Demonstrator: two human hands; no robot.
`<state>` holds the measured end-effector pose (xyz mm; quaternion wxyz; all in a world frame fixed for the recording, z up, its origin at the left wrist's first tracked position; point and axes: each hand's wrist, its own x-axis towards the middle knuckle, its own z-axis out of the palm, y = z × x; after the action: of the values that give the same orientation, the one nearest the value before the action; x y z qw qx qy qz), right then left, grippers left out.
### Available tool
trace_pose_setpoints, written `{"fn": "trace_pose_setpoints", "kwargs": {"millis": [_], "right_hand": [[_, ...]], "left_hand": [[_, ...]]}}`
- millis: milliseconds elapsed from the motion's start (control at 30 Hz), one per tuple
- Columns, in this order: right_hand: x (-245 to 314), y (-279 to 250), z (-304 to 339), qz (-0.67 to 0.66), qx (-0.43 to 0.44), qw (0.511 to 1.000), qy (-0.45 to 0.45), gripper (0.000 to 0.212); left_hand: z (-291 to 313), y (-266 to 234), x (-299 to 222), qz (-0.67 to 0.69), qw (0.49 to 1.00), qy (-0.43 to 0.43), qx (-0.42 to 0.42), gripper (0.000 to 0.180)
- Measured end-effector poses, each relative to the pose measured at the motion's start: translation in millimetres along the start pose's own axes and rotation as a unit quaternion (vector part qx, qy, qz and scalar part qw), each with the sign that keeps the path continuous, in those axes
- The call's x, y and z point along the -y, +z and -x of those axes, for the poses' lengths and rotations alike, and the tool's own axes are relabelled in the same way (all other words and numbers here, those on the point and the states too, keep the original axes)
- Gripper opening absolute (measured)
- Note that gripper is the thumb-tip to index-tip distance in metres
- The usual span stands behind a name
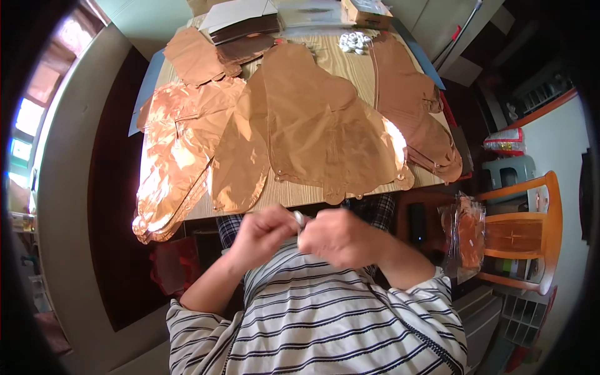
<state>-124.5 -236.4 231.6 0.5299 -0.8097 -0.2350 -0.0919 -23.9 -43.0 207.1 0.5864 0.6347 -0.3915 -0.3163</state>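
Close in front of my body, just off the table's near edge, my two hands meet. My left hand (265, 232) is closed, its fingertips pinching a small white bundle (299, 219), perhaps a little coil of ribbon. Against it, my right hand (335, 239) is curled shut; whatever its fingers grip is hidden. Beyond my hands lie flat, uninflated copper-coloured foil balloons: a large one (312, 131) in the middle, a shiny crinkled one (178, 150) at the left, and another (409, 103) at the right. Similar small white bundles form a pile (355, 42) at the far right.
The wooden table (340, 59) carries a stack of white and dark sheets (244, 19) at the back, clear plastic packets (312, 15) and a cardboard box (369, 12). Right of me stands a wooden chair (544, 231) with a bagged copper-coloured package (469, 237) beside it.
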Motion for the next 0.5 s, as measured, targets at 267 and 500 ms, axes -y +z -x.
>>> {"fn": "trace_pose_setpoints", "kwargs": {"millis": [267, 500], "right_hand": [[-11.6, 5.1, 5.4, 0.014, 0.026, 0.999, 0.017, 0.009], [-20.3, 10.4, 0.3, 0.068, -0.024, 0.997, 0.018, 0.011]], "left_hand": [[-0.6, 5.4, 4.7, 0.117, 0.990, -0.047, -0.060, 0.009], [-0.6, 2.4, -9.2, 0.220, 0.971, -0.059, -0.068, 0.015]]}}
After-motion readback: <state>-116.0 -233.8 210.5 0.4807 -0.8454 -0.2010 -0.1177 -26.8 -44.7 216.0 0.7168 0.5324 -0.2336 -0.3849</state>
